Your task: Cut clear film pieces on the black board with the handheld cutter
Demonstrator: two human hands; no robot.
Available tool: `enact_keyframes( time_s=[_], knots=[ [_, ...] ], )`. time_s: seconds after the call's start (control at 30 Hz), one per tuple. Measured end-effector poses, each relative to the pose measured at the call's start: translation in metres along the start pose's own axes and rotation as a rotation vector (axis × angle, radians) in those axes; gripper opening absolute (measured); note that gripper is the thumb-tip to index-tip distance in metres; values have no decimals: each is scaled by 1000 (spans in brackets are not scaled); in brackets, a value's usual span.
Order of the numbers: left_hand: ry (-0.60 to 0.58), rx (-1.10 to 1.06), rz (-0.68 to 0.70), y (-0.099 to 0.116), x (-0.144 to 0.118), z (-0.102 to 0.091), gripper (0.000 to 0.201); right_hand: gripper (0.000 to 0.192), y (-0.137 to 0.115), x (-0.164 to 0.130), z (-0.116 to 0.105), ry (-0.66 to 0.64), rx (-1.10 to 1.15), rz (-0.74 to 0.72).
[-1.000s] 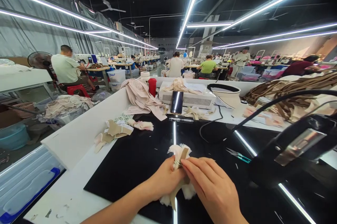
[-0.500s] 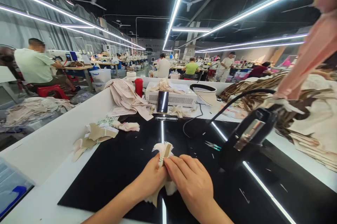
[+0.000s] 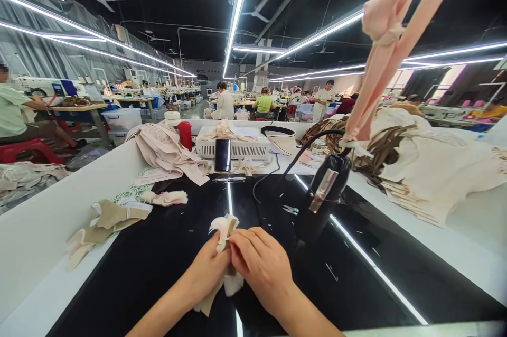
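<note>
Left hand (image 3: 208,273) and right hand (image 3: 259,263) still pinched shut on fabric bundle (image 3: 224,231), low over black mat (image 3: 150,268). Grip unchanged from earlier frame. View swung right: pink strap (image 3: 380,46) now in view.

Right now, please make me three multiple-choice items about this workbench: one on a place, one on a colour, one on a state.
1. Where does the phone stand?
A. Propped against the white box
B. Flat by the left hand
C. On the fabric pile at right

2. What colour is the cylinder beside the box?
A. Blue
B. Red
C. Green

3. What are the two hands doing?
A. Both resting flat on the mat
B. Both pinching one small bundle of fabric pieces
C. One holds scissors

Answers:
1. A, it leans upright on the box front.
2. B, it is plainly red.
3. B, the left hand and right hand meet on the bundle above the black mat.
</note>
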State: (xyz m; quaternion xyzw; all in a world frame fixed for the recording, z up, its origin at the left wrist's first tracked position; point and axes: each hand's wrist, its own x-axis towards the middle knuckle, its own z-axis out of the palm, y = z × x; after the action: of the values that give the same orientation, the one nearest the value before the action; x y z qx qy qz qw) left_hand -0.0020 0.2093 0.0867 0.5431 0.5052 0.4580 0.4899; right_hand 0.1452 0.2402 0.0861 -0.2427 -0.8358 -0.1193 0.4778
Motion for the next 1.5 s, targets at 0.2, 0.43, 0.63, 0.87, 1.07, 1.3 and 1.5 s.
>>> enact_keyframes(
  time_s=[0.2, 0.43, 0.63, 0.87, 1.07, 1.3, 1.5],
  knots=[
    [-35, 7, -8, -2, -1, -3, 17, 15, -3, 3, -4, -78, 256, 312],
    [-69, -30, -56, 3, -3, 1, 19, 10, 3, 9, -15, -319, 561, 547],
    [-101, -35, -89, 2, 1, -1, 18, 12, 17, 8, -21, -403, 482, 477],
    [-271, 29, -181, 8, -4, -10, 5, 32, 23, 10, -26, -348, 719, 746],
    [-473, -82, -319, 15, -9, -20, 26, 46, 19, 8, -17, -315, 1111, 1199],
    [-733, -418, -431, 19, -14, -30, 36, 51, 28, 3, -7, -102, 1174, 1320],
    [-444, -620, -455, -14, 5, -26, 55, 43, 30, -9, -5, -158, 996, 1234]
  ],
)
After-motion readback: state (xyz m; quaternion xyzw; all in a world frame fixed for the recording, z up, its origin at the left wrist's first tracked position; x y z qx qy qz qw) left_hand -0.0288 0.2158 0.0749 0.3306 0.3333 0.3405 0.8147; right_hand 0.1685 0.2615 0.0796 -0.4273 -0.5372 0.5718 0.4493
